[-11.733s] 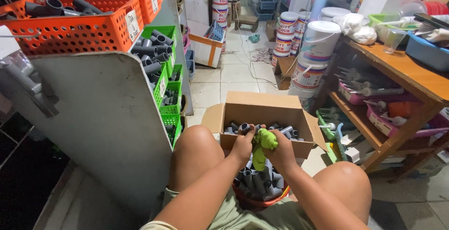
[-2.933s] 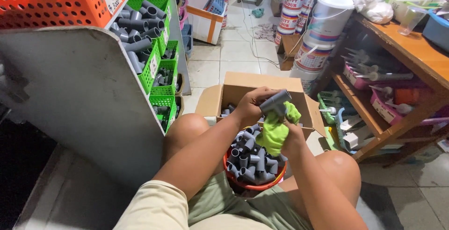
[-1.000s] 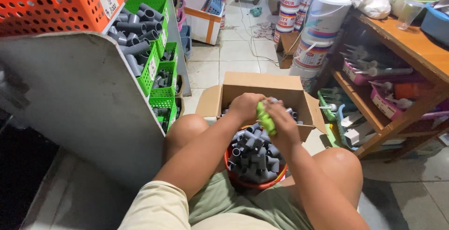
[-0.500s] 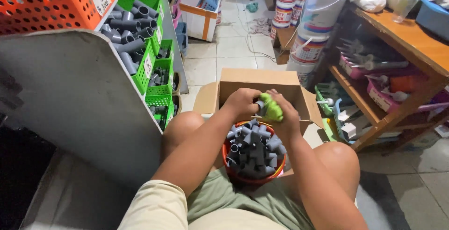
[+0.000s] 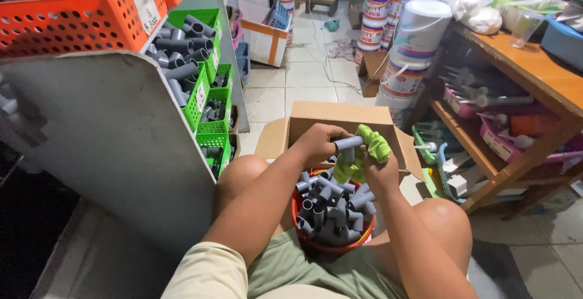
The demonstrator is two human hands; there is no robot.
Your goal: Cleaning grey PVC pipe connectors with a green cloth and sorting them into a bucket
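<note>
Grey pipe fitting [image 5: 347, 143] pinched in left hand [image 5: 317, 144] over red bucket [image 5: 331, 245] of fittings; right hand [image 5: 381, 168] clamps green cloth [image 5: 364, 153] w/ it. Cloth now draped lower vs half a sec ago.

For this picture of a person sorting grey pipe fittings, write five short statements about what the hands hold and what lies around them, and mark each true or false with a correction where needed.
1. The left hand grips a grey pipe fitting. True.
2. The right hand holds a blue sponge. False: it holds a green cloth against the fitting.
3. A red bowl full of grey fittings sits between the person's knees. True.
4. The cardboard box beyond the hands is taped shut. False: its flaps stand open.
5. The green baskets on the shelf at the left hold fruit. False: they hold grey pipe fittings.
</note>
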